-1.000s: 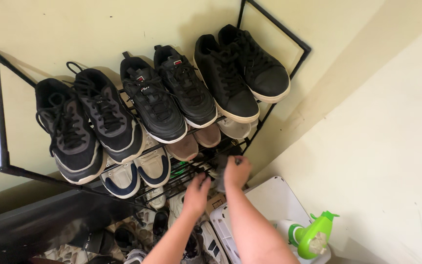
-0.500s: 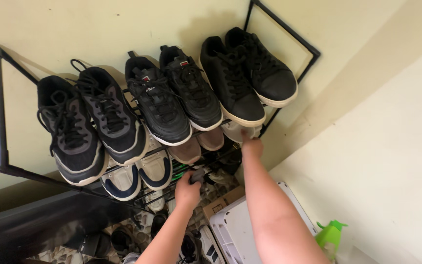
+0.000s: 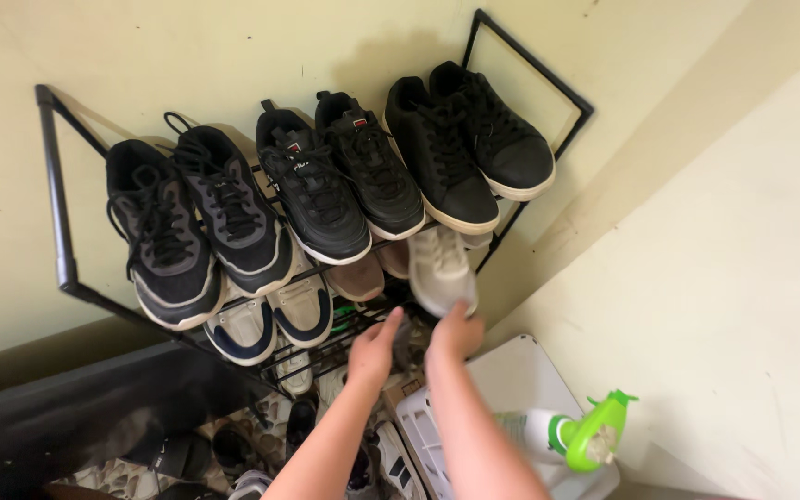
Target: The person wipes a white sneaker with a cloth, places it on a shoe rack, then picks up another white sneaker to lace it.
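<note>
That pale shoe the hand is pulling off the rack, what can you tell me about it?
The pale shoe is a light grey or off-white lace-up sneaker with a whitish sole, looking like mesh or fabric. It sticks out toe-first from the second tier of the black shoe rack, just beneath the black low-top pair, tilted downward. The right hand touches its toe end; whether it grips it is unclear. The left hand is beside it, holding something dark.

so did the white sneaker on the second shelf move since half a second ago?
Yes. The white sneaker has slid forward, out past the toes of the black low-top pair above it, held at its toe by the right hand.
</note>
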